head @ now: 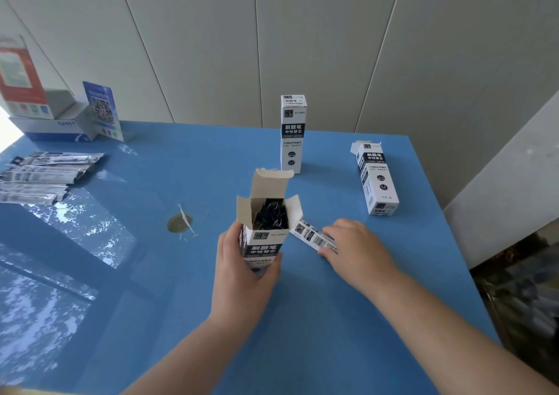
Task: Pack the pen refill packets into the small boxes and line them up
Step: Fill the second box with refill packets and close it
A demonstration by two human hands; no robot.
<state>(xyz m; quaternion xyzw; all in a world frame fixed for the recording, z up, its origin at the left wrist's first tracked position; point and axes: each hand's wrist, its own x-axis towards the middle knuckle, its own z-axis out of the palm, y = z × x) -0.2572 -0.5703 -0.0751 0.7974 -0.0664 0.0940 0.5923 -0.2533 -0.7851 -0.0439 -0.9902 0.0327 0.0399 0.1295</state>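
At centre of the blue worktop (332, 319), left hand (242, 269) grips an open-topped box (266, 228) upright; right hand (352, 248), at 3 o'clock, pinches a refill packet (311, 237) lying flat.

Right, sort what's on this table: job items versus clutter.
Job:
open box, held by left hand
refill packet under right hand
closed upright box
lying box
packet pile

Clutter:
QR card
blue-white carton
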